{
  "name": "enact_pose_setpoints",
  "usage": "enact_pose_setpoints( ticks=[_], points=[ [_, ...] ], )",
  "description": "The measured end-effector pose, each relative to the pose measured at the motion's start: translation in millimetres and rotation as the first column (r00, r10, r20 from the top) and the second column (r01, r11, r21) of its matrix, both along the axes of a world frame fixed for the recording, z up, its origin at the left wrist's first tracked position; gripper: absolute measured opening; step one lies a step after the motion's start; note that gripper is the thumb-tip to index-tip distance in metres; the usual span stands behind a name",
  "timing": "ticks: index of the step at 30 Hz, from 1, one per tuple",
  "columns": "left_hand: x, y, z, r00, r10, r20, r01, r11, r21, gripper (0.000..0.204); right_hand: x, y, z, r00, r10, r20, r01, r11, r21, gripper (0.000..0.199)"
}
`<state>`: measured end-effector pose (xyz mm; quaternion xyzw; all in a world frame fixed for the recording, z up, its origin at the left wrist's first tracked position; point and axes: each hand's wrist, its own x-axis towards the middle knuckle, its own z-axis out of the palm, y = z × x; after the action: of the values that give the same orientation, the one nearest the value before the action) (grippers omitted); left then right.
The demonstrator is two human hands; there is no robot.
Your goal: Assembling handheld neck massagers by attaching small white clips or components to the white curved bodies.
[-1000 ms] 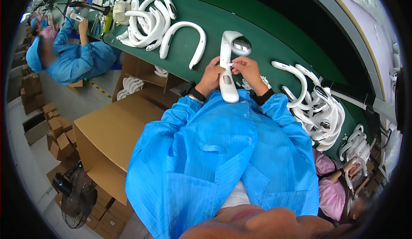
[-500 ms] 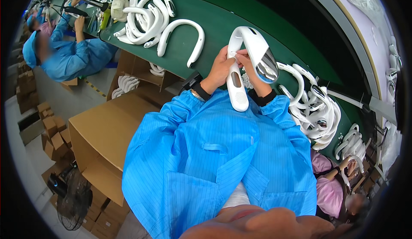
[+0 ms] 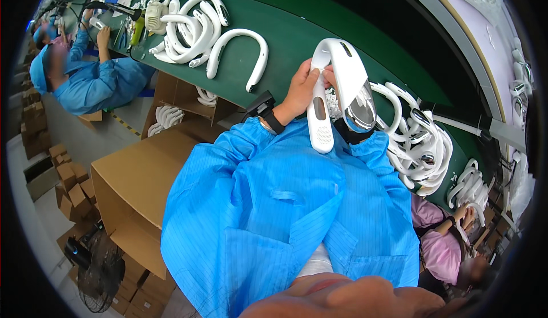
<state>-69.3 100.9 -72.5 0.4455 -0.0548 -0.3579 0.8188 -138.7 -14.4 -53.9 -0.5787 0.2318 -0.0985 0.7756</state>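
A white U-shaped neck fan [image 3: 350,71] is held up in front of my chest, with a shiny silver end on one arm and a slotted, perforated end on the other. My left hand [image 3: 298,94] is closed round the outer side of the perforated arm, its thumb pressed on the inner face. My right hand [image 3: 329,79] reaches in between the two arms, fingertips at the same spot near my left thumb. Most of the right hand is hidden behind the silver-ended arm. Small white parts [image 3: 333,102] lie on the green table behind the fan.
A single U-shaped shell [image 3: 260,61] and a pile of neck fans [image 3: 197,33] lie at left on the table [image 3: 285,27]. Another pile [image 3: 425,152] sits at right. An open cardboard box [image 3: 142,169] stands left of me. Co-workers sit at both sides.
The neck fan has turned a little, its silver end shifting right and toward me. My left hand has slid slightly up along it, and more of my right hand is hidden behind the fan.
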Motion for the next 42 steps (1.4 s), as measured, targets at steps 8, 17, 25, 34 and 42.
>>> enact_pose_setpoints(
  ticks=[8,17,25,34,42],
  points=[
    [4,0,-20,0.957,-0.044,0.285,0.005,0.991,0.136,0.028,13,19,61,0.975,-0.133,-0.178,0.104,0.981,-0.165,0.022],
    [11,-15,1,0.875,-0.059,0.480,-0.056,0.973,0.223,0.021,6,-4,42,0.976,-0.080,-0.203,0.025,0.966,-0.259,0.030],
    [9,-40,-9,0.917,-0.155,0.368,0.116,0.985,0.124,0.026,-25,-60,-69,0.985,-0.143,0.092,0.092,0.904,0.417,0.029],
    [-17,-51,27,0.924,-0.345,0.166,0.332,0.938,0.103,0.018,-44,-44,23,0.988,-0.153,-0.033,0.156,0.981,0.117,0.022],
    [-55,-54,66,0.479,-0.356,0.802,0.283,0.928,0.243,0.029,-97,-53,44,0.937,-0.309,0.161,0.329,0.938,-0.110,0.015]
  ],
)
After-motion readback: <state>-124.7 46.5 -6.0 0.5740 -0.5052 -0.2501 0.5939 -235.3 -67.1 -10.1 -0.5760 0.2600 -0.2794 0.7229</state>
